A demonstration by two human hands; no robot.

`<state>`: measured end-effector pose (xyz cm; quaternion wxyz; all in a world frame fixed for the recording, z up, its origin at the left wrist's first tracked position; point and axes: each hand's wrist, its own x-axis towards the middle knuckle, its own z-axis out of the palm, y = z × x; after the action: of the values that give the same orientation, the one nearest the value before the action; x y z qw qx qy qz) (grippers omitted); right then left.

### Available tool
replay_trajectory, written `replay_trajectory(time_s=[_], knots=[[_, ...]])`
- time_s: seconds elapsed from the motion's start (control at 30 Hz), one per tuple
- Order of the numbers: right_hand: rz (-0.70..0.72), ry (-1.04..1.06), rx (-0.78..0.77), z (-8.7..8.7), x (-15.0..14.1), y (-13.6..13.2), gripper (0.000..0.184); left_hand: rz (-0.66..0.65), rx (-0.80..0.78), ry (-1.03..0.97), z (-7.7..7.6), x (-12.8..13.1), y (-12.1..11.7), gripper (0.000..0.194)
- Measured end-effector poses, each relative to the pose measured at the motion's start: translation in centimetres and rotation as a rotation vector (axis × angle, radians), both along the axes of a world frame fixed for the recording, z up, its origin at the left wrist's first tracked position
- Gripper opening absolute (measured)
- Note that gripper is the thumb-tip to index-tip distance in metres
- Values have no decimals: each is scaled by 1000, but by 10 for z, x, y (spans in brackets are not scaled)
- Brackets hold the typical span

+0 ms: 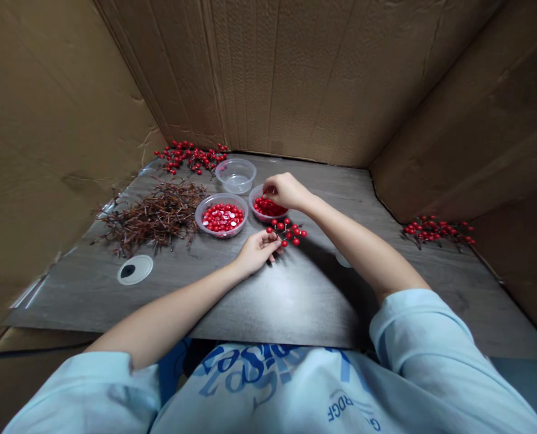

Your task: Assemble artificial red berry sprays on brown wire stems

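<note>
Nearest, the person wore a light blue shirt (290, 386) with blue lettering across the chest, and a dark cable (37, 349) ran in at the left. Both forearms reached over a grey wood-grain bench (232, 313). A pale disc with a black centre (135, 270) lay flat on the left side, and another pale round piece (342, 259) showed partly from behind the right forearm.

The left hand (258, 252) was closed in a pinch on the stem of 1 sprig of red berries (290, 234), holding it at the middle of the bench, just in front of the right-hand bowl. Well apart to the right lay a cluster of berry sprigs (437, 230).

The right hand (286, 191) reached into that bowl (252, 204), fingers curled down at the loose red berries (268, 208); whether they gripped 1 could not be told. Just beside it on the left stood a 2nd bowl (200, 225) of red berries, with pale spots among them, and left of that a heap of brown stems (155, 217).

Farther back stood a 3rd clear bowl (235, 182), with more berry sprigs (191, 158) near it, to its left. Cardboard walls (295, 78) rose behind and at both sides.
</note>
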<state>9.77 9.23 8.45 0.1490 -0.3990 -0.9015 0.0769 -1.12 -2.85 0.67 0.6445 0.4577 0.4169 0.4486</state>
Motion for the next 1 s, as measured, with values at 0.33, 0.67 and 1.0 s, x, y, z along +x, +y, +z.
replay_trajectory(time_s=[0.33,0.67,1.0], knots=[[-410,1097,-237,-30,52,-115,21,177,99,-147,11,0,-7,36],[-344,1017,-328,-58,40,-144,16,177,98,-194,8,5,-12,41],[-332,1064,-351,-61,38,-147,12,190,110,-203,8,6,-13,38]])
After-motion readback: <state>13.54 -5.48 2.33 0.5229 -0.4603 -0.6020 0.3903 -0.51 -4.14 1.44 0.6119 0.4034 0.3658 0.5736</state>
